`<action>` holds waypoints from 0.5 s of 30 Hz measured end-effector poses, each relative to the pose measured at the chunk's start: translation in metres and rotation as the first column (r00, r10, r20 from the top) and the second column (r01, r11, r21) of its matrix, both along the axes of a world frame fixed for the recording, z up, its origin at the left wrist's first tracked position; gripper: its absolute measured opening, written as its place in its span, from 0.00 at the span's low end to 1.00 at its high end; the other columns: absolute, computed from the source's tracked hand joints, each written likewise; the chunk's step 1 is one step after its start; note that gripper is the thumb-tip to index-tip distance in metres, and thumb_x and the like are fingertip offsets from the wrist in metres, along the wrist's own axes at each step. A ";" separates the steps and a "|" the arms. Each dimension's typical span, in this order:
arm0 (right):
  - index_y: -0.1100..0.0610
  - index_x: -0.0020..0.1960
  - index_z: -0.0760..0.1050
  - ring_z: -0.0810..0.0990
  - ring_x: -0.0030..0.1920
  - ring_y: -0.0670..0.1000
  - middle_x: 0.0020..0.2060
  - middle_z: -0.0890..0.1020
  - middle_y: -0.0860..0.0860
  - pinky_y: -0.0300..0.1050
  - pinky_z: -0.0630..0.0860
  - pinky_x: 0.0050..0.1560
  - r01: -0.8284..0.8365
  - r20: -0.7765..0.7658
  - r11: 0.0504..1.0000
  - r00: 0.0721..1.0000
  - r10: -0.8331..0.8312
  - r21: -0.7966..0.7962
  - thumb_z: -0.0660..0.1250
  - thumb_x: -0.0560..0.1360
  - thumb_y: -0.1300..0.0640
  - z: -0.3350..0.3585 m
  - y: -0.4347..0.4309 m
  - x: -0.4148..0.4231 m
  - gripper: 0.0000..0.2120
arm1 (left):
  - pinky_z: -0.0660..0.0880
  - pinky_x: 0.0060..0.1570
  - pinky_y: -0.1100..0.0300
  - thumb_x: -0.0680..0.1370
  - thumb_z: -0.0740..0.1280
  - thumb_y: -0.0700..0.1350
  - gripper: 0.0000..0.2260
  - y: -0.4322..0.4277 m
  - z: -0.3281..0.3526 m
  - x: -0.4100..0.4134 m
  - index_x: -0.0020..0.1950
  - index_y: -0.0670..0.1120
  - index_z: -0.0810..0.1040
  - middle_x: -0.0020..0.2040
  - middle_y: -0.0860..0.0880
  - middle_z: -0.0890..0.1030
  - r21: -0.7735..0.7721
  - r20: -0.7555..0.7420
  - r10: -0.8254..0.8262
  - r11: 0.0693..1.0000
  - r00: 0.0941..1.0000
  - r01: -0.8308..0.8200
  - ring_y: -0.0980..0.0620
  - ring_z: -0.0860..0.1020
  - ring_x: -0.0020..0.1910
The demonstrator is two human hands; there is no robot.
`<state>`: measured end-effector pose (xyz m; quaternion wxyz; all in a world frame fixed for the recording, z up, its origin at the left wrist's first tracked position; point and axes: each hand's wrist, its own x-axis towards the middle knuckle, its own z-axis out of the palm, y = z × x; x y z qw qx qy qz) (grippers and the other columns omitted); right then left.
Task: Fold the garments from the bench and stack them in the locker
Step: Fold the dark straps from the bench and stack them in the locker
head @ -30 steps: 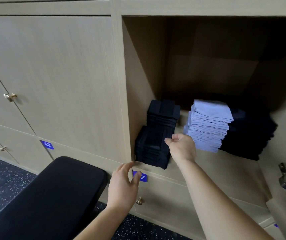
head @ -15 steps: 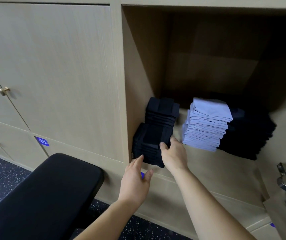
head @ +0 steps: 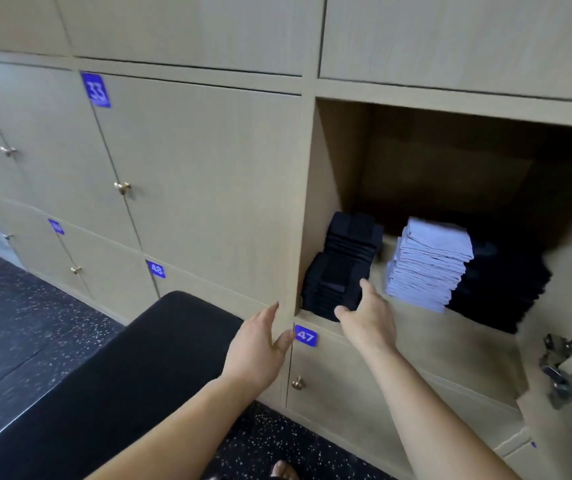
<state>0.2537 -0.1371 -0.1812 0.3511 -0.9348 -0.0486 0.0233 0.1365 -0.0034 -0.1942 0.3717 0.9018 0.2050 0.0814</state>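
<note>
**Squaring up front stack in locker**

Nearest: black padded tabletop [head: 122, 375], cut off at L & bottom edges. Bracing w/ left hand [head: 257, 348] at frame post beside label 47 [head: 305, 336], fingers straight, thumb apart, holding nothing; prob. for balance. Reaching into locker [head: 329, 168] w/ right hand [head: 367, 320], fingers loosely spread at side of front dark stack [head: 329, 289], prob. to nudge it square; touching or just beside, can't tell. Behind: rear dark stack [head: 354, 233], pale blue stack [head: 430, 265], far dark pile [head: 506, 282] lost in shadow, folds unreadable.
</note>
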 end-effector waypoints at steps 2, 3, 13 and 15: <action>0.53 0.77 0.58 0.67 0.70 0.56 0.70 0.71 0.53 0.48 0.68 0.64 -0.083 0.007 0.996 0.997 0.083 -0.016 0.67 0.74 0.54 0.017 0.011 -0.035 0.34 | 0.61 0.70 0.59 0.81 0.63 0.54 0.29 0.008 0.018 -0.031 0.79 0.49 0.58 0.74 0.51 0.68 0.045 0.017 0.026 0.999 1.000 -0.027 0.52 0.64 0.74; 0.53 0.77 0.57 0.67 0.70 0.56 0.71 0.69 0.53 0.48 0.67 0.65 -0.130 0.027 0.991 0.991 0.131 -0.019 0.67 0.75 0.53 0.026 0.017 -0.053 0.34 | 0.61 0.70 0.59 0.81 0.63 0.53 0.29 0.013 0.028 -0.047 0.79 0.48 0.58 0.75 0.51 0.68 0.074 0.026 0.034 0.997 0.999 -0.036 0.52 0.64 0.74; 0.54 0.77 0.55 0.66 0.71 0.57 0.71 0.68 0.54 0.51 0.64 0.67 -0.568 0.142 0.817 0.805 0.576 -0.095 0.66 0.75 0.50 0.076 0.105 -0.237 0.34 | 0.66 0.68 0.54 0.79 0.65 0.54 0.26 0.089 0.082 -0.252 0.75 0.46 0.67 0.70 0.47 0.74 0.246 0.001 0.247 0.939 0.969 -0.240 0.47 0.71 0.70; 0.54 0.76 0.57 0.66 0.70 0.57 0.71 0.69 0.54 0.51 0.65 0.66 -0.653 0.134 0.752 0.741 0.658 -0.088 0.66 0.75 0.50 0.071 0.125 -0.277 0.33 | 0.66 0.70 0.54 0.79 0.67 0.54 0.26 0.106 0.077 -0.311 0.75 0.46 0.67 0.70 0.47 0.74 0.225 0.012 0.333 0.918 0.943 -0.327 0.48 0.71 0.70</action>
